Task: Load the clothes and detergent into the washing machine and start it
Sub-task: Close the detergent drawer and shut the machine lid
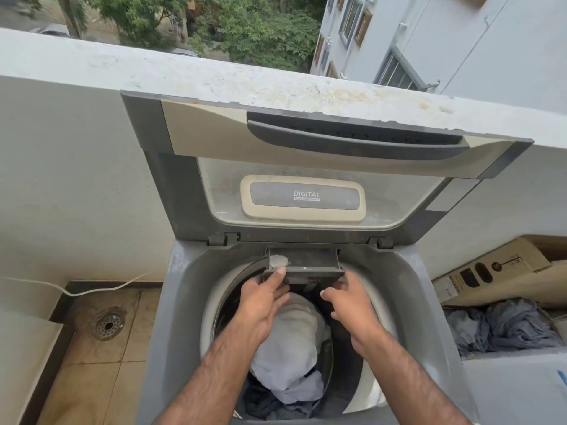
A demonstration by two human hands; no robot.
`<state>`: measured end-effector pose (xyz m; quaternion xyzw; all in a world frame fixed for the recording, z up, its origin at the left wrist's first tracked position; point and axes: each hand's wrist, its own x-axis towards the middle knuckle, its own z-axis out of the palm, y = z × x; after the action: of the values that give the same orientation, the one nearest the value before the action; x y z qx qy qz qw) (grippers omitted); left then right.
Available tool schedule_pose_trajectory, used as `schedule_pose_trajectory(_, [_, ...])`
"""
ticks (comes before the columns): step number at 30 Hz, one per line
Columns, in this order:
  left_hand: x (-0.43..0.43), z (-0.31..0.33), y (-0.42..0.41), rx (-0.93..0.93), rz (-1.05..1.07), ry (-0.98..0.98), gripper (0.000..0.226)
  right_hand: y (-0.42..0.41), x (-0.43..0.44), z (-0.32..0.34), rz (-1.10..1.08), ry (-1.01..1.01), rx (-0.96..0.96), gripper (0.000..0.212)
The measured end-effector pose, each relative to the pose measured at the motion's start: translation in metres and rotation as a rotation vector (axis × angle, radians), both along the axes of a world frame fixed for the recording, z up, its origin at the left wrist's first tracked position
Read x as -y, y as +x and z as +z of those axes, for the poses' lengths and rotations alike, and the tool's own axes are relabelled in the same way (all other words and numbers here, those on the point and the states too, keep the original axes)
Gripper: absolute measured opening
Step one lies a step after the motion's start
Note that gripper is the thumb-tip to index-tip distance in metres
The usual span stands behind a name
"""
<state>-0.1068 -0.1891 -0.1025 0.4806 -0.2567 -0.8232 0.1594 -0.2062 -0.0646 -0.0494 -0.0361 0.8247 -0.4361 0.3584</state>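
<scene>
**Both hands at the detergent drawer**

My left hand (264,302) pinches the front lip of the detergent drawer (310,262), thumb on top and fingers curled under it. The drawer is a shallow dark plastic tray pulled out at the back of the tub opening, with a clump of white powder (277,259) in its left corner. My right hand (352,305) is at the drawer's right end, thumb against the corner and fingers bent beneath, but I cannot tell whether it really grips.

The washing machine (171,302) has a dull grey, dusty surround. Its lid (184,124) stands open against the stained parapet (214,81), its window cloudy. Under my wrists the drum holds a soft pale cloth (291,332) heaped on darker, crumpled clothes (267,403) — my forearms cover part of them.

To the right lie a cardboard box (503,271) and a rumpled blue-grey pile (506,326). To the left, on worn tiles, are a round metal floor drain (106,325) and a white cable (92,289).
</scene>
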Motion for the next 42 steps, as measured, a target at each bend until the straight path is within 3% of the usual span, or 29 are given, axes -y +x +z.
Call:
schedule_pose_trajectory(4, [0.010,0.006,-0.011,-0.026,0.013,-0.037,0.009,-0.006,0.010,-0.003,0.018,-0.022,-0.027,0.045])
schedule_pose_trajectory(11, [0.018,0.001,-0.023,-0.026,0.108,0.029,0.040,-0.015,0.025,-0.009,-0.001,-0.004,-0.019,0.040])
schedule_pose_trajectory(16, [0.016,0.001,-0.030,-0.047,0.200,0.131,0.036,-0.017,0.029,-0.013,-0.047,0.019,-0.018,0.030])
schedule_pose_trajectory(20, [0.017,0.003,-0.033,-0.045,0.225,0.139,0.044,-0.017,0.035,-0.013,-0.041,0.028,-0.044,0.055])
schedule_pose_trajectory(27, [0.022,0.007,-0.037,-0.026,0.223,0.144,0.048,-0.021,0.041,-0.011,-0.034,0.055,-0.048,0.035])
schedule_pose_trajectory(30, [0.024,0.007,-0.037,0.003,0.199,0.133,0.051,-0.019,0.043,-0.010,-0.014,0.070,-0.049,0.059])
schedule_pose_trajectory(35, [0.025,0.010,-0.037,0.044,0.152,0.102,0.057,-0.017,0.041,-0.005,0.017,0.069,-0.035,0.068])
schedule_pose_trajectory(39, [0.018,0.018,-0.033,0.095,0.039,0.075,0.046,-0.019,0.033,-0.003,0.050,0.071,-0.065,0.073])
schedule_pose_trajectory(42, [0.008,0.036,-0.024,0.169,-0.076,-0.053,0.019,-0.019,0.026,0.002,0.053,0.042,-0.135,0.087])
